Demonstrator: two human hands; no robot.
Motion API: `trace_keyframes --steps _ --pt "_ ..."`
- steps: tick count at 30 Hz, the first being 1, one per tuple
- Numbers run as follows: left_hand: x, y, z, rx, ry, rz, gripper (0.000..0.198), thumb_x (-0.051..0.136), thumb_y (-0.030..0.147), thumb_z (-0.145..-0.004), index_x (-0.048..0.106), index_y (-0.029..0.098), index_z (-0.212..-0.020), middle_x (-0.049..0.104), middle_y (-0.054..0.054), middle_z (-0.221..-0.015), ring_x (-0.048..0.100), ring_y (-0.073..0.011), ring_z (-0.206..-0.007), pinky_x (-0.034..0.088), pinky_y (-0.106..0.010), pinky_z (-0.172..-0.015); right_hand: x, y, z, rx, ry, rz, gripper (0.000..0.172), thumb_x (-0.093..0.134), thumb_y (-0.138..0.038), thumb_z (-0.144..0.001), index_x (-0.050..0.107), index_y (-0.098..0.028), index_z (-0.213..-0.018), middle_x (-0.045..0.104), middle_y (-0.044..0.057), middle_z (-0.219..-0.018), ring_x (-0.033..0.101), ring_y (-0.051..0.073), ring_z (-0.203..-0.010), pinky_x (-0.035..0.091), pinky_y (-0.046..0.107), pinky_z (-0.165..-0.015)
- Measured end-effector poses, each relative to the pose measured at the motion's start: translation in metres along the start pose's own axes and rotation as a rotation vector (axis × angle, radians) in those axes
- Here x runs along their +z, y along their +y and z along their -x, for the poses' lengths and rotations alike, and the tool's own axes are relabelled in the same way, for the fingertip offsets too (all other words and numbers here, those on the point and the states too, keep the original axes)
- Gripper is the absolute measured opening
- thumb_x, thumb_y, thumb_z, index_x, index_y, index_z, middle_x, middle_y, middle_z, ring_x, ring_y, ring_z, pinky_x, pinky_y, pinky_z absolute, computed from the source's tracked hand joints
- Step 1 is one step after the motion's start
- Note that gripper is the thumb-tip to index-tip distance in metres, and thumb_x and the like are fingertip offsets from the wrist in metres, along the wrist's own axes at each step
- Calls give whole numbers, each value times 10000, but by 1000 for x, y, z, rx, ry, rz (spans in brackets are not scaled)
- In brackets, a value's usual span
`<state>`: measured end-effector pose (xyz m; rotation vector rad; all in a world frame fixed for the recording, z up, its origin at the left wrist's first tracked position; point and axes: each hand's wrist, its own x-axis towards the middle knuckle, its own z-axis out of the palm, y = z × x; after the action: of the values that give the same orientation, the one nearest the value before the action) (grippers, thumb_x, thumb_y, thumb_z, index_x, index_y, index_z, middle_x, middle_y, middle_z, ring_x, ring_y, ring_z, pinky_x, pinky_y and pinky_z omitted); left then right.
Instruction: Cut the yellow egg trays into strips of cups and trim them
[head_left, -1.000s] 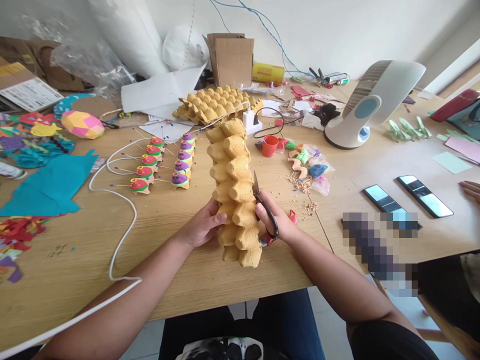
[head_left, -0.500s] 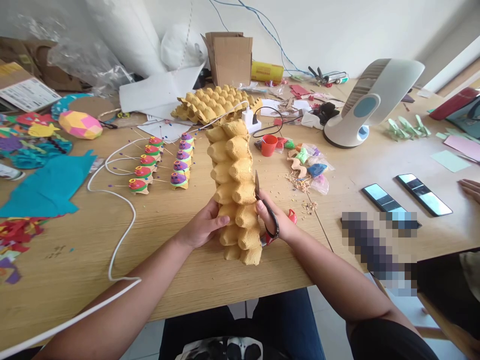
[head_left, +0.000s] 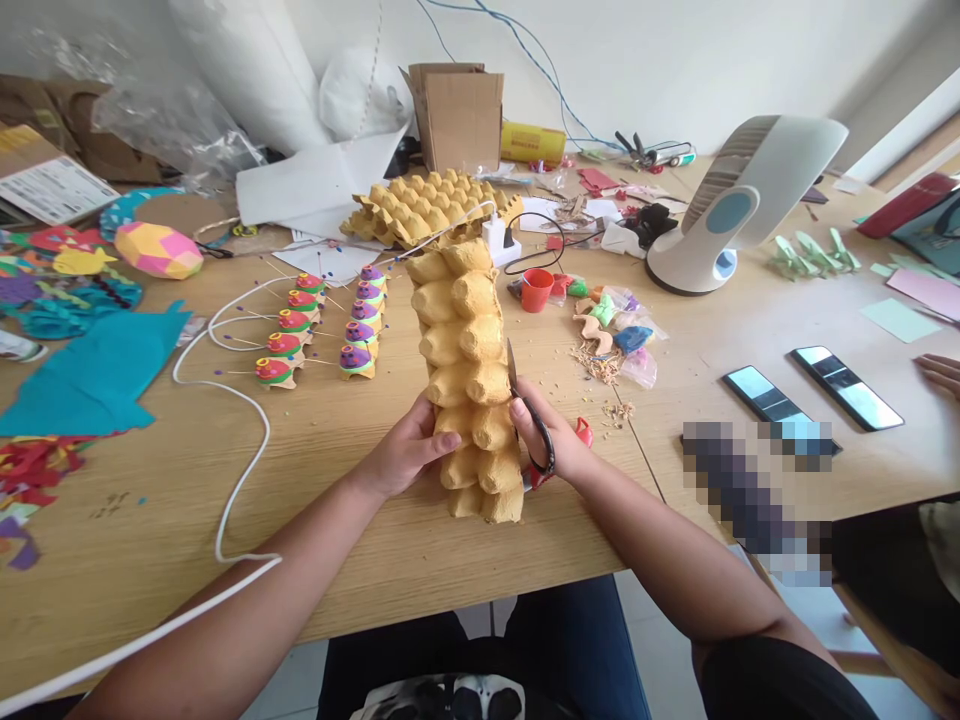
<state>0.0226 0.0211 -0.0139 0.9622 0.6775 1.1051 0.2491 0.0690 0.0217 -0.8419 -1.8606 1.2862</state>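
Observation:
A long yellow egg-carton strip point(head_left: 465, 360) stands on edge on the wooden table point(head_left: 360, 520), running away from me. My left hand point(head_left: 405, 452) grips its near left side, fingers wrapped round the cups. My right hand point(head_left: 544, 440) is closed on a pair of scissors point(head_left: 529, 410) with black and red handles. The blade points up along the strip's right edge, against the carton.
Two rows of painted carton cups with pins point(head_left: 322, 325) and a white cable point(head_left: 240, 470) lie to the left. More yellow egg trays point(head_left: 424, 205), an orange cup point(head_left: 538, 290), a white fan point(head_left: 739, 205) and two phones point(head_left: 810, 395) lie beyond and right. Another person's hand point(head_left: 941, 375) rests at the right edge.
The carton strip has tilted slightly and shifted a little towards me between my hands. The scissors stay against its right edge.

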Motion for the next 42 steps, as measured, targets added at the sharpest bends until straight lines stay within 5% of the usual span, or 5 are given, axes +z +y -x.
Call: trace_keyframes --steps 5,16,27,32,42 --pt "0 -3 1 32 27 -53 723 815 315 -892 458 313 -1520 528 -98 -1586 538 -308 -1423 513 -413 -1127 0 0 0 3 -1 -18 621 391 -707 -1042 545 -302 -1487 667 76 -1404 615 283 -1300 507 474 -1137" --pt "4 -4 2 97 70 -125 735 847 311 -859 464 287 -1486 570 -107 -1534 574 -294 -1379 542 -347 -1067 1 4 -1 11 8 -29 578 435 -668 -1046 542 -305 -1483 691 70 -1365 633 280 -1261 519 466 -1115" --pt "2 -6 3 92 72 -94 711 844 307 -861 494 281 -1480 588 -104 -1526 570 -311 -1387 538 -378 -1084 0 -1 -1 64 45 -44 565 496 -703 -992 603 -244 -1305 702 83 -1180 635 279 -1121 526 444 -1014" --pt "0 -3 2 82 89 -46 714 846 342 -856 510 272 -1482 601 -108 -1508 562 -319 -1396 521 -414 -1114 -1 13 -4 84 104 -70 529 420 -754 -1004 536 -284 -1218 582 0 -859 563 206 -790 505 368 -766" --pt "3 15 0 37 227 158 665 810 423 -853 551 343 -1460 758 -20 -1199 713 -261 -1104 582 -369 -879 -7 10 -13 108 103 -51 378 684 -502 -928 487 -279 -1161 523 -52 -831 499 154 -730 417 317 -696"
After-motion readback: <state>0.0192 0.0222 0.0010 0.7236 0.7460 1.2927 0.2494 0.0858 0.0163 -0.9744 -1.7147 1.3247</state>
